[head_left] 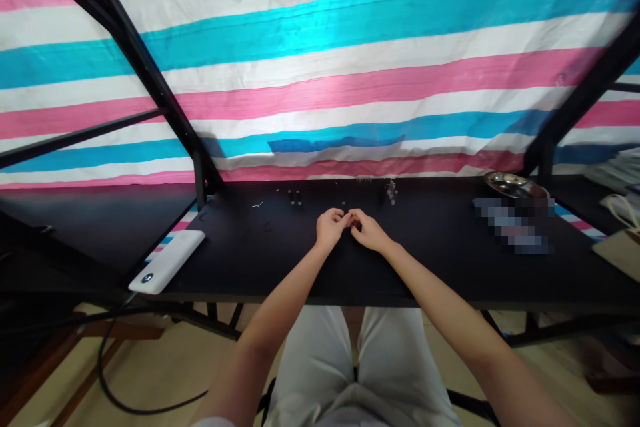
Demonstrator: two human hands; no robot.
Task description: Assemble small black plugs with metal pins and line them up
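My left hand and my right hand meet over the middle of a black table. Both have their fingers curled in a pinch, fingertips touching each other. Whatever sits between the fingertips is too small to name. Just beyond the hands lie tiny dark pieces: a pair of small dark parts to the left, a single dark bit close to my fingers, and a small pale cluster to the right.
A white power bank lies at the table's left front corner with a black cable hanging below. A metal dish stands at the back right. Black frame bars slant on both sides; a striped tarp hangs behind.
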